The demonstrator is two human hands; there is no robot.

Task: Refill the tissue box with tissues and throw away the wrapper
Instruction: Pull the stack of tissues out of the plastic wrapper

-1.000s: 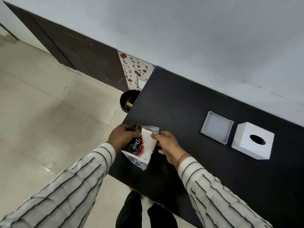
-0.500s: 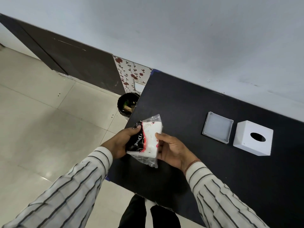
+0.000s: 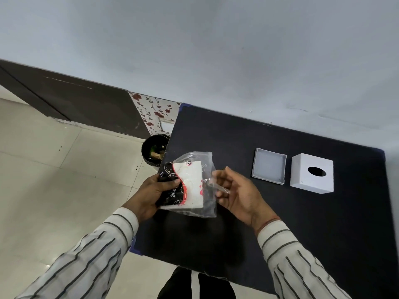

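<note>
A tissue pack in a clear plastic wrapper with black, white and red print is held above the left part of the black table. My left hand grips its black left end. My right hand pinches a loose flap of the wrapper on its right side. The white tissue box cover, with an oval hole on top, stands at the right. Its shallow white base lies open just left of it.
A black waste bin with some rubbish stands on the tiled floor, against the table's far left corner. A grey wall runs behind the table. A dark door and a flowered panel are at the left.
The pack has been raised and turned more upright. My right hand left the pack's side and now pulls a flap of wrapper to the right.
</note>
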